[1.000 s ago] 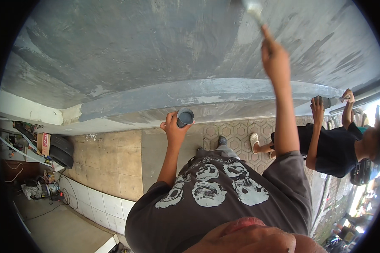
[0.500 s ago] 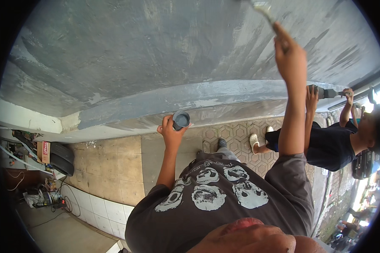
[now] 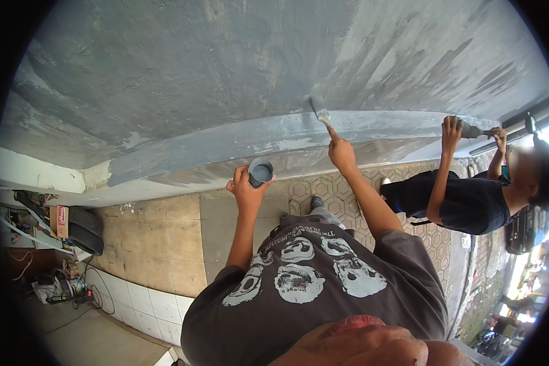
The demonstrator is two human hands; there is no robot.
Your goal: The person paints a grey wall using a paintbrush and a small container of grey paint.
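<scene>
My left hand (image 3: 246, 194) is wrapped round a small dark cup (image 3: 261, 172) with grey paint in it, held upright below a painted ledge. In my right hand (image 3: 342, 153) is a paintbrush (image 3: 322, 115), gripped by its handle. Its bristles, slightly blurred, meet the grey wall (image 3: 226, 67) just above the blue-grey ledge (image 3: 226, 145). The wall carries streaky strokes in darker and lighter grey, the lighter ones mostly toward the right.
To the right, another person (image 3: 470, 201) in dark clothes holds a dark container and a tool at the wall. Tyres (image 3: 85, 232) and a cardboard box (image 3: 61, 221) stand at the left. Below them, cables (image 3: 107, 293) lie near white tiles. Patterned paving (image 3: 341, 195) is underfoot.
My right hand has brought the brush down and left, from high on the wall to just above the ledge. The cup has barely moved. The other person's arms have shifted slightly.
</scene>
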